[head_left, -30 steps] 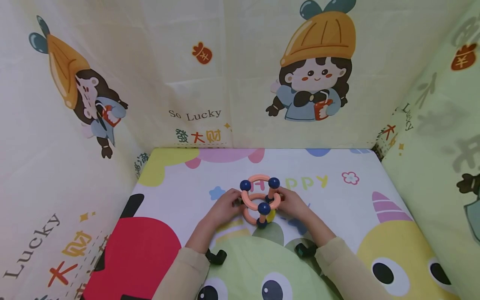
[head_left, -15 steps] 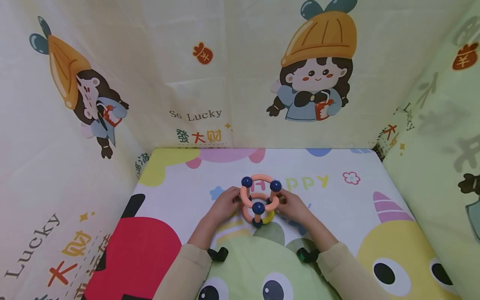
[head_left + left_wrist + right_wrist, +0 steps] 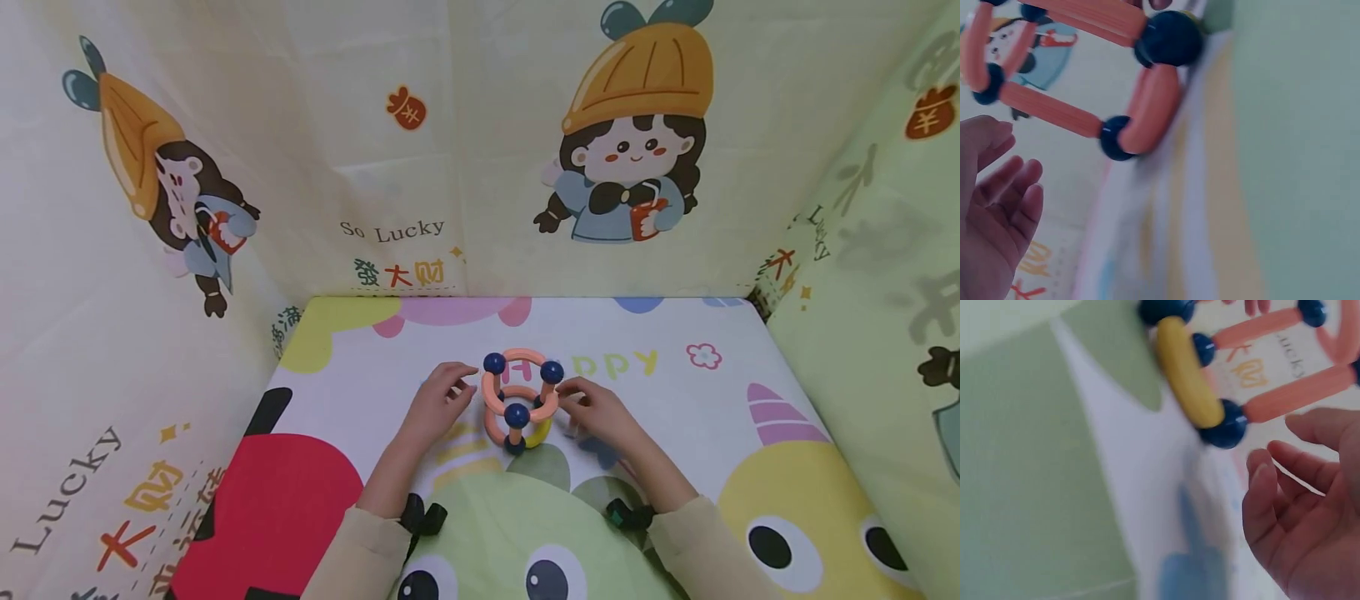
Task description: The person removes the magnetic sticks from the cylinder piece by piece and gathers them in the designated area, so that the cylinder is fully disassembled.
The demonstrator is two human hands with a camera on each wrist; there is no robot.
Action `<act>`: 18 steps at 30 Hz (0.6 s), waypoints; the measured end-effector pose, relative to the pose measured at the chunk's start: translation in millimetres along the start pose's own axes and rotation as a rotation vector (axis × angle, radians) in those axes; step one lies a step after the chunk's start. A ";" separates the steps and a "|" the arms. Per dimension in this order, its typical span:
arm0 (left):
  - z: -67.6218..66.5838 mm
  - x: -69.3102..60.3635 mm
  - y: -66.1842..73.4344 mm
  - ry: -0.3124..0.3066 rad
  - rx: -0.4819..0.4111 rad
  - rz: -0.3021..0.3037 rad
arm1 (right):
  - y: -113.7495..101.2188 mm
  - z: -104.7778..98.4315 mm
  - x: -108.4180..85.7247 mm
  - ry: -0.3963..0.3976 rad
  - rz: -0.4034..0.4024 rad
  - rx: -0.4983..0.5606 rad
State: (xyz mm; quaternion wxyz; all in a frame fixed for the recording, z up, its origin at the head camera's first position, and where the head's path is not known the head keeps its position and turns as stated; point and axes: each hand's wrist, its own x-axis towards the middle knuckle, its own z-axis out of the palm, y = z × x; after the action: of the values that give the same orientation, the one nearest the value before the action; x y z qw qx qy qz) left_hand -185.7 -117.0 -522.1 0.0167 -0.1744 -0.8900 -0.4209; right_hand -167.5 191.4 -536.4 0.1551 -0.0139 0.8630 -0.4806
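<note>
A ball-and-rod construction toy (image 3: 517,416) stands on the table mat between my hands. Dark blue balls join its salmon-pink straight and curved rods into a two-ring frame. One curved yellow rod (image 3: 1188,372) sits in the lower ring, on the side seen in the right wrist view. My left hand (image 3: 442,404) is just left of the toy, apart from it, fingers loosely bent and holding nothing. On the other side, my right hand (image 3: 600,412) has its fingertips very near the toy; in the right wrist view its relaxed fingers lie below a pink rod (image 3: 1300,394), gripping nothing.
The table mat (image 3: 675,425) carries printed cartoon figures and letters. Printed cloth walls (image 3: 495,167) rise behind the table and at both sides. A black strap with a small device (image 3: 431,517) is on the left wrist, another device (image 3: 628,515) on the right.
Both hands have let go of the toy; the left has drawn back to the left, the right slightly to the right. Earlier the toy turned a little between them; now it stands still.
</note>
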 end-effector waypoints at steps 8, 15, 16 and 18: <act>-15.3 -18.2 34.3 0.020 -0.002 0.246 | -21.2 -13.0 -26.8 -0.056 -0.002 0.183; -1.8 -26.8 45.2 -0.071 0.067 0.346 | -27.6 -1.4 -34.8 -0.197 0.068 0.430; -0.4 -27.4 46.3 -0.076 0.085 0.350 | -27.6 0.7 -35.2 -0.216 0.057 0.471; 2.5 -28.2 48.0 -0.072 0.123 0.376 | -27.9 4.1 -36.1 -0.253 0.048 0.566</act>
State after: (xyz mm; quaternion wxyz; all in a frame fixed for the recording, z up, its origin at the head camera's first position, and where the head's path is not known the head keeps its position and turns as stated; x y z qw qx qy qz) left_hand -143.4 -95.4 -493.0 0.0739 -0.3511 -0.8658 -0.3488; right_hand -135.5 179.3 -506.0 0.2702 -0.0097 0.6687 -0.6926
